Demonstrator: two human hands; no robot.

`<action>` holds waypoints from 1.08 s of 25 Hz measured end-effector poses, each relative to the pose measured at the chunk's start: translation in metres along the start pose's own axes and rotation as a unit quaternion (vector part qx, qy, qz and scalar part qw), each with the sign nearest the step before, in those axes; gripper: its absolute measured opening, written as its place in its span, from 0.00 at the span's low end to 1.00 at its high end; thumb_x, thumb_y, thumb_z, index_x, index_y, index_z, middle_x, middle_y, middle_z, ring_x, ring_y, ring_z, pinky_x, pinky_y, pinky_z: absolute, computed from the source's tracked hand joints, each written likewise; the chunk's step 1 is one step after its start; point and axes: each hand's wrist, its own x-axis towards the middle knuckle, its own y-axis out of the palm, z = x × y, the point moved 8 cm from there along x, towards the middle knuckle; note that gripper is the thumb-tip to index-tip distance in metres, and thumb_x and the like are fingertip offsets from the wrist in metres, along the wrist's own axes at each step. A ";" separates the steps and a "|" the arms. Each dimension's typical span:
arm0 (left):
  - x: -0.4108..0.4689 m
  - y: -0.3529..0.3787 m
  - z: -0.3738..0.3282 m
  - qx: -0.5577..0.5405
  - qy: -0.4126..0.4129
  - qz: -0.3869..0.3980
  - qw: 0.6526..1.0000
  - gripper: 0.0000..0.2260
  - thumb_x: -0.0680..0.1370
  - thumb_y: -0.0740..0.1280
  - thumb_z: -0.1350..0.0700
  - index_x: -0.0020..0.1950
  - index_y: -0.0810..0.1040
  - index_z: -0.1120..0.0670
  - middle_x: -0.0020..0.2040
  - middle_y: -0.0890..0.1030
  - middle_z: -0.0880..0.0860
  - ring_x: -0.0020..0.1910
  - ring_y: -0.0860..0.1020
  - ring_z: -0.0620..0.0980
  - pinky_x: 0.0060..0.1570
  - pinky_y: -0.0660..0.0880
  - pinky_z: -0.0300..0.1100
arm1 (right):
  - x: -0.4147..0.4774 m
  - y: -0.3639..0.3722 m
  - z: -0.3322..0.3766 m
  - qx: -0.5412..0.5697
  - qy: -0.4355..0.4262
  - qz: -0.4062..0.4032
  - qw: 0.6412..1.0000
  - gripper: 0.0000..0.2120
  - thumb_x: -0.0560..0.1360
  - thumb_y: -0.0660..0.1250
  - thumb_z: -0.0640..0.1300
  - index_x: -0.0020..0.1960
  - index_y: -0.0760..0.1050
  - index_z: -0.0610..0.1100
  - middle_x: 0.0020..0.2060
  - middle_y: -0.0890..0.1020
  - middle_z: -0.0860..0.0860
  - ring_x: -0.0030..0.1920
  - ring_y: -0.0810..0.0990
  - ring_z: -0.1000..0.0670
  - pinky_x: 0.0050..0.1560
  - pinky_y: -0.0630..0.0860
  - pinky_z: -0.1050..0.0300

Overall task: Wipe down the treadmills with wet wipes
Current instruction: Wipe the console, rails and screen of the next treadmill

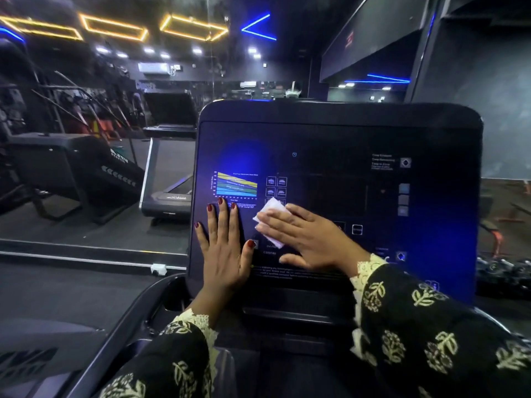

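Treadmill console (339, 179) fills the head view, dark and glossy, tilted toward the person. On its lower-left area the left hand (222, 248) lies flat and open, fingers spread, holding nothing. Just beside it, the right hand (309, 239) presses flat on a folded white wet wipe (271, 214), pinning it to the panel below a coloured heart-rate chart (237, 183). Both patterned sleeves (416, 334) cover the console's lower edge. A second treadmill (169, 156) stands well apart at left.
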 end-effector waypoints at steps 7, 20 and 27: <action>-0.001 0.001 -0.003 -0.005 -0.014 -0.014 1.000 0.32 0.80 0.41 0.40 0.79 0.52 0.59 0.79 0.49 0.58 0.78 0.45 0.59 0.73 0.39 0.60 | -0.038 -0.014 -0.047 0.070 0.392 -0.067 0.915 0.37 0.78 0.50 0.62 0.78 0.48 0.40 0.78 0.48 0.45 0.78 0.45 0.47 0.76 0.44 0.46; -0.013 0.008 -0.012 0.031 0.024 0.011 0.999 0.31 0.79 0.47 0.42 0.79 0.52 0.55 0.79 0.49 0.55 0.78 0.45 0.57 0.72 0.41 0.63 | -0.065 0.001 0.002 0.047 0.200 0.003 0.979 0.35 0.78 0.48 0.64 0.78 0.50 0.45 0.78 0.51 0.49 0.77 0.48 0.50 0.74 0.51 0.42; -0.025 0.017 -0.054 0.058 0.186 0.046 0.980 0.30 0.78 0.51 0.43 0.78 0.58 0.54 0.79 0.55 0.57 0.78 0.51 0.59 0.69 0.51 0.68 | -0.104 0.018 0.064 0.040 -0.092 0.079 0.992 0.32 0.79 0.46 0.63 0.78 0.53 0.48 0.77 0.55 0.51 0.77 0.50 0.52 0.74 0.48 0.46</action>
